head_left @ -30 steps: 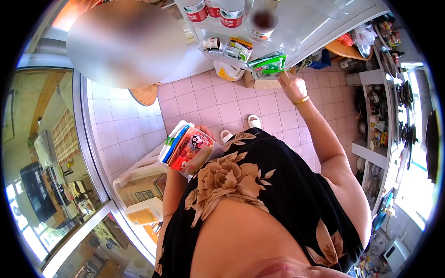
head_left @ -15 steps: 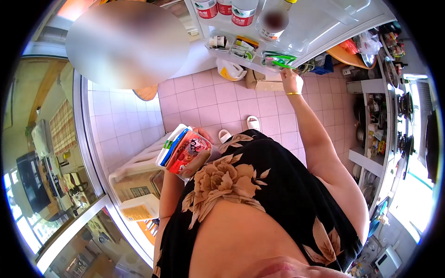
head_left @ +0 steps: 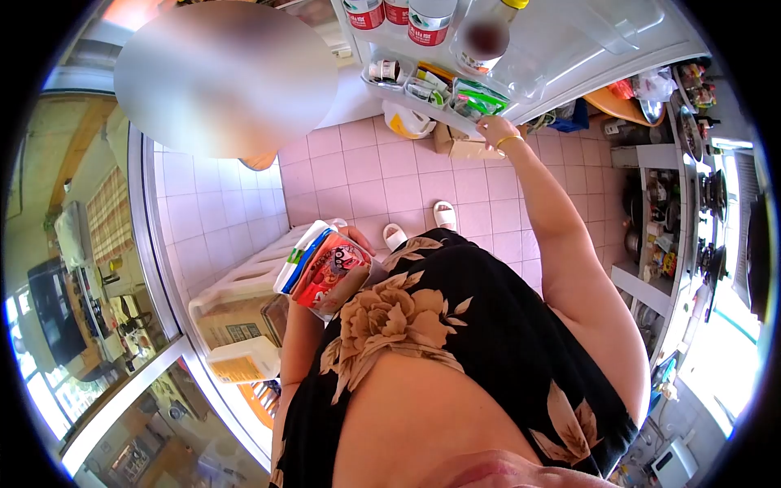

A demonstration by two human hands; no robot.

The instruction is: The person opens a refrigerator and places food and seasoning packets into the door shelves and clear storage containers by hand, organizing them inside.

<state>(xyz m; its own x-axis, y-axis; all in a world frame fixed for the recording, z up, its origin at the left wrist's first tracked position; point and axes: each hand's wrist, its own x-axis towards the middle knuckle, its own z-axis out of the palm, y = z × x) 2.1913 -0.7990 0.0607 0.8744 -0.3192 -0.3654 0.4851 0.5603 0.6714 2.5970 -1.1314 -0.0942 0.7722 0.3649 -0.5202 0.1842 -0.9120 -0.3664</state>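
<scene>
My left hand (head_left: 355,237) is wrapped round a clear plastic container (head_left: 329,272) at my waist, partly hidden behind it. Upright packets fill that container, among them a red packet (head_left: 333,267) with a cartoon face and a blue-and-white one. Out at the refrigerator door, my right hand (head_left: 496,130) has its fingers closed on the near corner of a clear plastic bin (head_left: 470,115). Inside this bin lies a bag with a bright green strip (head_left: 486,101). Beside it on the same door shelf stand two more clear bins, one with small packets (head_left: 425,91), one with a dark jar (head_left: 385,71).
Red-labelled bottles (head_left: 429,24) and a yellow-capped bottle (head_left: 488,41) stand on the door shelf above. Below the door are a white-and-yellow jug (head_left: 408,120) and a cardboard box (head_left: 468,145). A blurred oval covers the upper left. Kitchen shelves (head_left: 657,203) line the right.
My right hand has moved slightly left with the bin, which now sits in line with the other bins. The left hand and its container stay about where they were.
</scene>
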